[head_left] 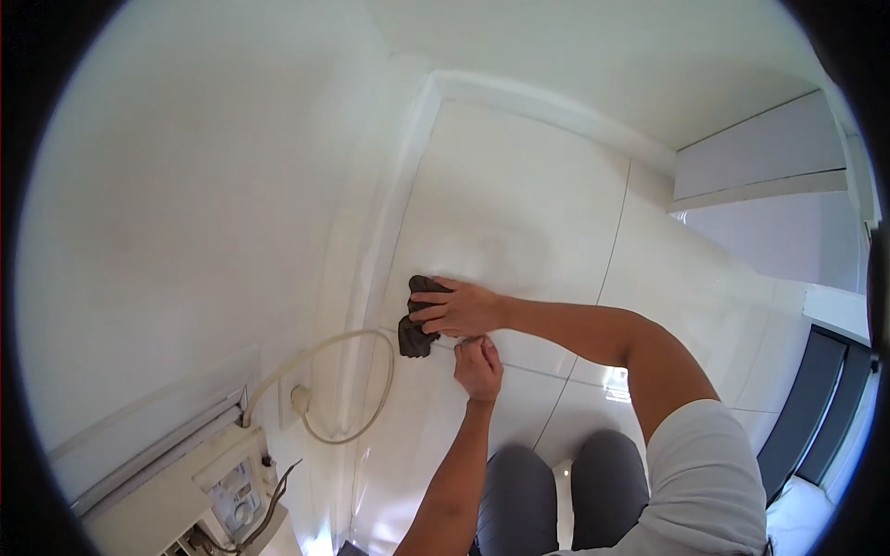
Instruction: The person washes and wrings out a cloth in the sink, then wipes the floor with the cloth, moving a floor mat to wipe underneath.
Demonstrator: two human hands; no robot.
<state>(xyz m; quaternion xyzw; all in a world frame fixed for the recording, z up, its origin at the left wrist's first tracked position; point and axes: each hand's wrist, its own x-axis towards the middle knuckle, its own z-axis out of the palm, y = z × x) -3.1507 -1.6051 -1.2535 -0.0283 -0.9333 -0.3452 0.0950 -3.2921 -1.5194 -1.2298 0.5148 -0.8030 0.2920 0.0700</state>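
My right hand (pixel 461 308) presses down on a crumpled dark brown cloth (pixel 417 341) against the pale tiled floor (pixel 519 195). Its fingers are bent over the cloth, which bulges out at the left and below them. Just below it, my left hand (pixel 479 369) is curled into a fist close to the floor, a little to the right of the cloth. Nothing shows between the left fingers. The cloth lies near the skirting at the foot of the left wall (pixel 371 278).
At lower left stands a pale appliance (pixel 167 491) with an opened panel and loose wires. Its cream cord (pixel 389 371) loops to a plug (pixel 299 400) at the wall. A white cabinet (pixel 760 153) is at upper right, dark panels (pixel 807 398) at right. My knees (pixel 607 473) are below.
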